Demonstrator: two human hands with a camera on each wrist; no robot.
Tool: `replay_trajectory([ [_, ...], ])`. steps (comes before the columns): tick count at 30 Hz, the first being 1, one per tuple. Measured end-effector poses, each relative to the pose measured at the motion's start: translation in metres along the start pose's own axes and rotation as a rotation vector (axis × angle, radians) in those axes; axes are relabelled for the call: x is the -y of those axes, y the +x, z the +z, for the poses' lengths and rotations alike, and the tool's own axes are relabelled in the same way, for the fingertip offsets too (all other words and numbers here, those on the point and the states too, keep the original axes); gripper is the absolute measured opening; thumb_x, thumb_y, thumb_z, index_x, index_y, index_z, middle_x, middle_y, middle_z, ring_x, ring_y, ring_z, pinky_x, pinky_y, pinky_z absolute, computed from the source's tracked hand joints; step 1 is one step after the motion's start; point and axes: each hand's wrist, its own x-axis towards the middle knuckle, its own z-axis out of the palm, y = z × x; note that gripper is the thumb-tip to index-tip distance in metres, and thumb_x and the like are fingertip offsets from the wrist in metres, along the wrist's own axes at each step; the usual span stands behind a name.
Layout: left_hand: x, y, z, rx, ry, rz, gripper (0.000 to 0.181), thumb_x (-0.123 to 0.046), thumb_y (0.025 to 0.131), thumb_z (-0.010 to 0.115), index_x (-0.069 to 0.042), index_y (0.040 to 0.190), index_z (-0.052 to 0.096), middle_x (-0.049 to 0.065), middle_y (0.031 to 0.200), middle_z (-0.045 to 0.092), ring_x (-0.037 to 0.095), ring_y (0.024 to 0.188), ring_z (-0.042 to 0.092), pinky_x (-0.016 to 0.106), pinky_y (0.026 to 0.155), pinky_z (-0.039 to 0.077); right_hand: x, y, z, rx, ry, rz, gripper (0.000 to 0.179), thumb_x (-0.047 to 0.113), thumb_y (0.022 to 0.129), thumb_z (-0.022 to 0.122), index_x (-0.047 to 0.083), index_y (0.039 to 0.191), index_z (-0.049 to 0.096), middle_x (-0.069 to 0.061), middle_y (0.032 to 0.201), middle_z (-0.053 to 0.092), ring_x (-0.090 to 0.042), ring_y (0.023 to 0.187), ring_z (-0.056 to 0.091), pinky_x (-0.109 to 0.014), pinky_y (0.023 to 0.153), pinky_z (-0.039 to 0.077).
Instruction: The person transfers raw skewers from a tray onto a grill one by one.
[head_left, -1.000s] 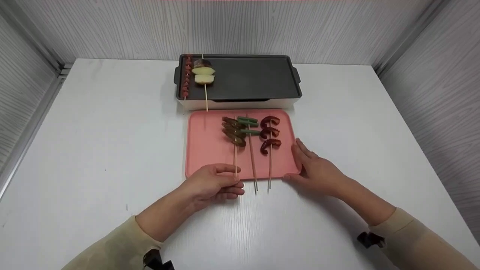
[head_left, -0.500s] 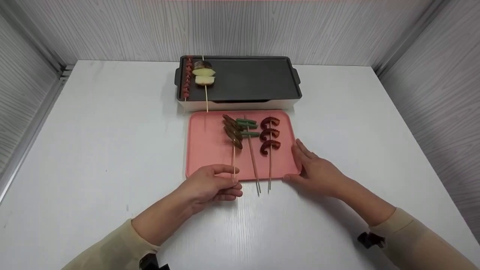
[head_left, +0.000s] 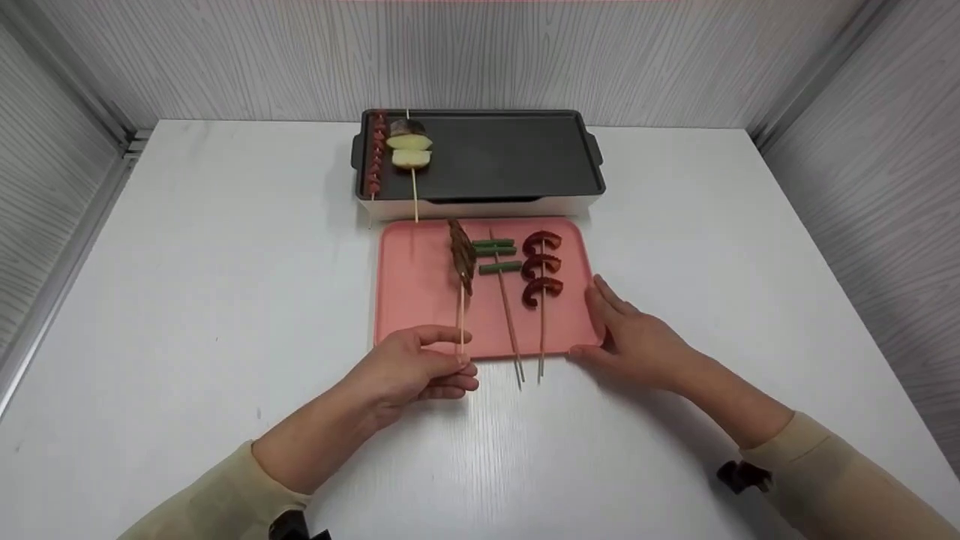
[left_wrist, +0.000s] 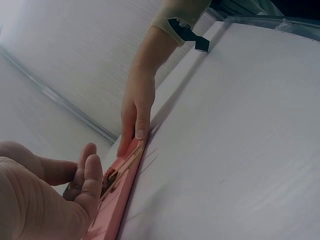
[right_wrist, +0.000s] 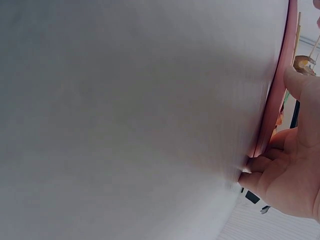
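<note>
My left hand (head_left: 416, 366) pinches the stick of a skewer of brown slices (head_left: 461, 259) between thumb and fingers. The slices hang over the left-middle of the pink tray (head_left: 412, 307), turned edge-on. Beside them on the tray lie a skewer of green pieces (head_left: 500, 268) and a skewer of dark red octopus tentacles (head_left: 543, 289), their sticks jutting past the front rim. My right hand (head_left: 641, 345) holds the tray's front right corner. In the right wrist view, its thumb lies along the tray rim (right_wrist: 275, 100) and its fingers (right_wrist: 260, 165) bend at the corner.
Behind the tray stands a grill with a black plate (head_left: 510, 154) and white base. On its left side lie a skewer of small red pieces (head_left: 376, 154) and one of chunky pale and dark pieces (head_left: 411, 142). Grey wood-grain panels (head_left: 645, 60) enclose the white table (head_left: 247, 247).
The brown skewer has lifted and moved slightly left, its slices turning edge-on and coming away from the green skewer. My right hand stays at the tray corner.
</note>
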Motion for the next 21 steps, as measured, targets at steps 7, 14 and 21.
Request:
replay_trajectory([
  [7,-0.003,-0.006,-0.003,0.001,0.020,0.023,0.042,0.002,0.102,0.066,0.004,0.143,0.058,0.022,0.104,0.076,0.022,0.086,0.079,0.034,0.082,0.064,0.000,0.001,-0.001,0.004,-0.011,-0.004,0.107,0.074,0.098,0.056,0.003,0.168,0.017,-0.015,0.176,0.011,-0.043,0.153,0.035,-0.058,0.114,0.045],
  [14,-0.011,-0.012,-0.002,0.014,0.042,0.043,0.042,0.002,0.103,0.066,0.003,0.144,0.057,0.018,0.099,0.077,0.023,0.086,0.079,0.035,0.083,0.064,-0.001,0.002,0.000,-0.003,-0.014,-0.004,0.107,0.075,0.098,0.056,0.004,0.168,0.018,-0.014,0.176,0.012,-0.043,0.153,0.035,-0.058,0.114,0.045],
  [21,-0.023,-0.011,0.001,0.008,0.063,0.060,0.039,0.002,0.104,0.064,-0.002,0.142,0.061,0.020,0.102,0.077,0.023,0.088,0.079,0.034,0.084,0.064,-0.001,0.002,0.001,-0.001,-0.012,0.001,0.108,0.076,0.097,0.055,0.004,0.168,0.018,-0.014,0.176,0.012,-0.042,0.154,0.034,-0.057,0.113,0.046],
])
